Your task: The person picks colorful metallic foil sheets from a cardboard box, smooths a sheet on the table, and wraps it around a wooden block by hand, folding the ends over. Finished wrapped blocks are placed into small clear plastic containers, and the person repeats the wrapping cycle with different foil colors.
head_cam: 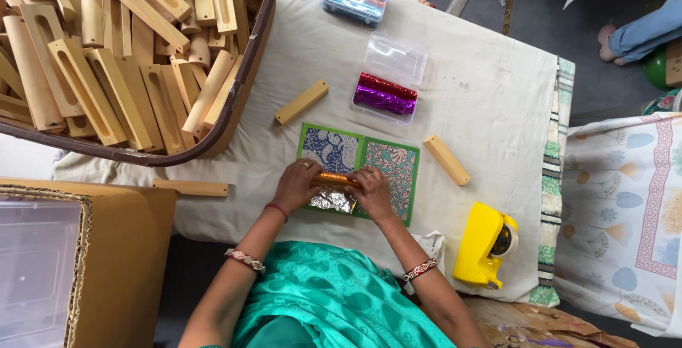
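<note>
Foil-wrapped block (335, 178) held between both hands, centre of frame, lying left-to-right.
Left hand (297, 184) and right hand (371, 191) are closed on its opposite ends, equally near, fingers pressing orange foil; loose silver foil (331, 201) hangs toward the person. It sits over the patterned green mat (387, 163) on the desk (490, 99). A bare wooden block (447, 159) lies right of the mat.

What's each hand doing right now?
Left hand: closed on the gold foil roll.
Right hand: closed on the same roll's other end.
</note>
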